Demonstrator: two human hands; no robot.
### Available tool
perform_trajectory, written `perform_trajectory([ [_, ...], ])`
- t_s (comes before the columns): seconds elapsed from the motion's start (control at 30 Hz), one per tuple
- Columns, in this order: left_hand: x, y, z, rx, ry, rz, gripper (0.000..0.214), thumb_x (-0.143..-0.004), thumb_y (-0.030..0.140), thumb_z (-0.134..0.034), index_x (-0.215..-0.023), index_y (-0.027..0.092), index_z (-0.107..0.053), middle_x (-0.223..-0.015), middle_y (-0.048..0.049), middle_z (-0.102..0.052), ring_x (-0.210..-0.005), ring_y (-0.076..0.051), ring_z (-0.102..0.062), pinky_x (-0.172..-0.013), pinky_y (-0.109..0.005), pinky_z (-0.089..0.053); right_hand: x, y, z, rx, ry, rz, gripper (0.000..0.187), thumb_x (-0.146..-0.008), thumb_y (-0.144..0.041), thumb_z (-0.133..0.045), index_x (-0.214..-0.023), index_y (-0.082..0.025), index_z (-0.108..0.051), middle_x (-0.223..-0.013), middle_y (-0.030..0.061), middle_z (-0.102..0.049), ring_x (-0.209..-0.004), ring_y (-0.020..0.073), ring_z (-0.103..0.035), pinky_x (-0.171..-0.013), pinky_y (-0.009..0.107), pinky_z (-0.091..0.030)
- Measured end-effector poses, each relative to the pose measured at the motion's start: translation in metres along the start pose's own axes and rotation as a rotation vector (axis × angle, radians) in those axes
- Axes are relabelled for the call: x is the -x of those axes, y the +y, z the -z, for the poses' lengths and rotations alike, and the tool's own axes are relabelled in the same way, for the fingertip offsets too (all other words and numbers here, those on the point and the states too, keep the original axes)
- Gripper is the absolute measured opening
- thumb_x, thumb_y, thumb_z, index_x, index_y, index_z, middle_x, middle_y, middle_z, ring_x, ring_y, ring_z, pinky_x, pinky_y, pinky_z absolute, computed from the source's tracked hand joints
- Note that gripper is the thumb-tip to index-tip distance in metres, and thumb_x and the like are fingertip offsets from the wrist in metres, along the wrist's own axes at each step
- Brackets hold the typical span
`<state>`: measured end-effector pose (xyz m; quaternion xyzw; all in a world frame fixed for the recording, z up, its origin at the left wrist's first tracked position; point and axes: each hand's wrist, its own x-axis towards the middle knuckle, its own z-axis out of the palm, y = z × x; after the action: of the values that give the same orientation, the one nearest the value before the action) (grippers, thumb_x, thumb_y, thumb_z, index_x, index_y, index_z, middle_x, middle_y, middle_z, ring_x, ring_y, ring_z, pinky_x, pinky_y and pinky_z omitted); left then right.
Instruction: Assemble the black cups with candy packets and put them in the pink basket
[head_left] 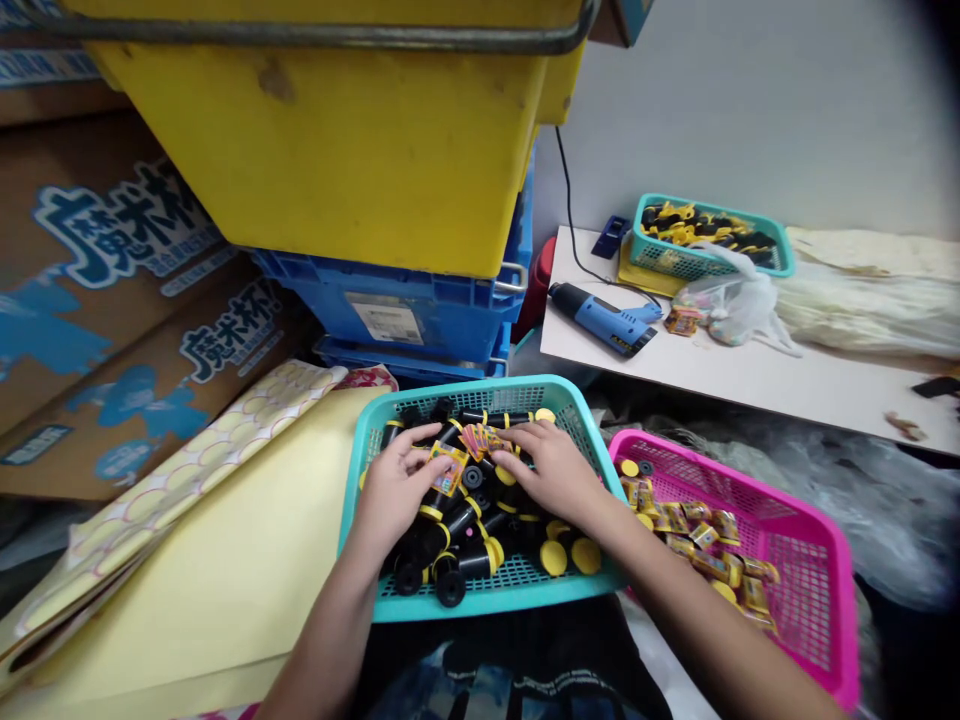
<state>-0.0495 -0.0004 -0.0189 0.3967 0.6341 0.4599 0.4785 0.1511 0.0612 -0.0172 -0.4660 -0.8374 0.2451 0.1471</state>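
Here, left hand (pixel 394 488) pinches 1 yellow-edged printed slip (pixel 450 464); right hand (pixel 556 470), half-curled, grips a fanned orange stack (pixel 478 438).

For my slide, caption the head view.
Left hand holds a printed piece, right hand a fanned stack, over a teal basket.

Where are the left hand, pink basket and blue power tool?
Left hand (pixel 393 486), head view: back of hand.
Pink basket (pixel 845 610), head view: right rim.
Blue power tool (pixel 606 320), head view: its casing.
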Motion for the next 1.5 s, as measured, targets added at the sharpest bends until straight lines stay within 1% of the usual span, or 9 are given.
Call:
perform_trajectory([
  [0.17, 0.008, 0.013, -0.013, 0.077, -0.125, -0.066, 0.063, -0.066, 0.026, -0.076, -0.125, 0.019, -0.055, -0.057, 0.0077, -0.061, -0.055, -0.011, -0.058, -0.057, -0.021, -0.044, 0.004, -0.027, 0.003, -0.8, -0.141, -0.045, 0.035, -0.087, -0.047, -0.056, -0.076, -0.018, -0.07, -0.077, 0.0027, -0.07, -0.076, 0.0174, -0.062, -0.077, 0.031, -0.044],
  [0.33, 0.011, 0.011, -0.017, 0.232, -0.073, -0.06, 0.057, -0.063, 0.022, -0.079, -0.115, 0.019, -0.059, -0.066, 0.0052, -0.066, -0.065, -0.011, -0.063, -0.065, -0.021, -0.048, 0.005, -0.028, -0.011, -1.111, 0.005, -0.267, 0.035, -0.08, -0.051, -0.063, -0.073, -0.017, -0.064, -0.07, -0.0008, -0.062, -0.068, 0.013, -0.053, -0.065, 0.026, -0.039],
  [0.47, 0.014, 0.004, -0.031, 0.323, 0.091, -0.081, 0.043, -0.067, 0.027, -0.078, -0.105, 0.018, -0.06, -0.072, 0.0019, -0.069, -0.065, -0.011, -0.064, -0.058, -0.02, -0.048, 0.009, -0.031, -0.019, -1.104, 0.041, -0.236, 0.031, -0.081, -0.049, -0.063, -0.075, -0.018, -0.061, -0.074, -0.001, -0.06, -0.07, 0.0133, -0.052, -0.065, 0.025, -0.039],
  [0.7, 0.016, 0.016, -0.036, 0.324, 0.044, -0.14, 0.051, -0.07, 0.025, -0.075, -0.118, 0.02, -0.055, -0.077, 0.0023, -0.068, -0.074, -0.013, -0.066, -0.069, -0.023, -0.053, 0.009, -0.033, -0.01, -0.6, 0.243, -0.067, 0.02, -0.089, -0.036, -0.051, -0.078, -0.02, -0.054, -0.082, 0.002, -0.06, -0.083, 0.018, -0.054, -0.078, 0.031, -0.042],
  [1.0, 0.008, 0.009, -0.028, 0.24, 0.184, -0.167, 0.039, -0.074, 0.03, -0.072, -0.11, 0.018, -0.064, -0.072, 0.0006, -0.072, -0.064, -0.013, -0.066, -0.064, -0.024, -0.055, -0.002, -0.028, -0.011, -0.591, 0.148, -0.058, 0.038, -0.096, -0.044, -0.037, -0.075, -0.019, -0.056, -0.077, 0.002, -0.06, -0.076, 0.0164, -0.056, -0.071, 0.029, -0.045],
  [1.17, 0.006, 0.009, -0.016, 0.188, 0.259, -0.135, 0.028, -0.07, 0.029, -0.075, -0.096, 0.018, -0.074, -0.086, -0.0028, -0.077, -0.079, -0.017, -0.07, -0.075, -0.027, -0.057, 0.002, -0.019, -0.011, 0.1, -0.06, 0.052, 0.022, -0.09, -0.031, -0.052, -0.101, -0.016, -0.063, -0.102, 0.0116, -0.065, -0.097, 0.026, -0.056, -0.086, 0.04, -0.044],
  [1.27, 0.005, 0.009, -0.01, 0.136, 0.276, -0.108, 0.023, -0.071, 0.031, -0.075, -0.091, 0.019, -0.076, -0.089, -0.0032, -0.077, -0.083, -0.018, -0.071, -0.077, -0.027, -0.057, 0.006, -0.006, -0.015, 0.311, -0.237, 0.143, 0.041, -0.08, -0.014, -0.063, -0.12, -0.016, -0.059, -0.118, 0.0149, -0.062, -0.107, 0.0289, -0.054, -0.09, 0.042, -0.045],
  [1.37, 0.005, 0.008, -0.007, 0.115, 0.284, -0.085, 0.024, -0.072, 0.036, -0.073, -0.088, 0.019, -0.077, -0.088, -0.0041, -0.078, -0.076, -0.018, -0.07, -0.072, -0.028, -0.057, 0.012, 0.006, -0.008, 0.182, -0.266, 0.151, 0.035, -0.079, -0.016, -0.067, -0.113, -0.015, -0.064, -0.111, 0.0137, -0.064, -0.106, 0.0277, -0.057, -0.093, 0.042, -0.046],
  [1.5, 0.006, 0.006, -0.008, 0.172, 0.253, -0.093, 0.028, -0.073, 0.041, -0.073, -0.089, 0.018, -0.076, -0.09, -0.0059, -0.078, -0.078, -0.02, -0.071, -0.072, -0.03, -0.058, 0.022, 0.012, 0.015, -0.448, -0.139, 0.026, 0.034, -0.079, -0.032, -0.069, -0.111, -0.021, -0.063, -0.109, 0.0084, -0.064, -0.094, 0.0209, -0.063, -0.081, 0.036, -0.053],
])
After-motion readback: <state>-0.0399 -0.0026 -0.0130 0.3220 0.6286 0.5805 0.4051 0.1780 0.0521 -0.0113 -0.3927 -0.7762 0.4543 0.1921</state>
